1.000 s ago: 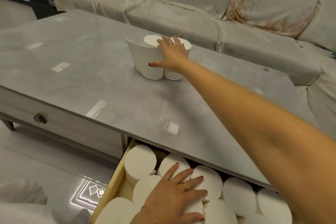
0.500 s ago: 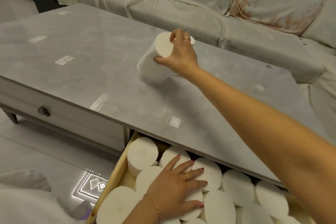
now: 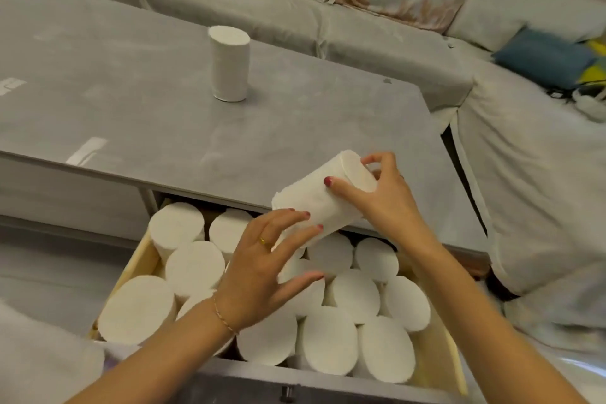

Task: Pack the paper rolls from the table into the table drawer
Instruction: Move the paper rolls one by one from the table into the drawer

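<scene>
My right hand (image 3: 383, 203) grips the upper end of a white paper roll (image 3: 314, 203), which is tilted above the open drawer (image 3: 134, 267). The fingers of my left hand (image 3: 262, 266) touch the roll's lower end from below. Several white rolls (image 3: 354, 297) stand upright and tightly packed in the drawer. One more roll (image 3: 229, 67) stands upright on the grey table top (image 3: 131, 115), apart from both hands.
A plastic-covered grey sofa (image 3: 377, 29) wraps around the far and right sides of the table. A blue cushion (image 3: 544, 57) lies on it at the right. The drawer's knob (image 3: 288, 393) shows at the bottom edge.
My right hand lifted one roll from the table and carried it back over the drawer. My left hand rose off the packed rolls to meet it. One roll stays on the table.
</scene>
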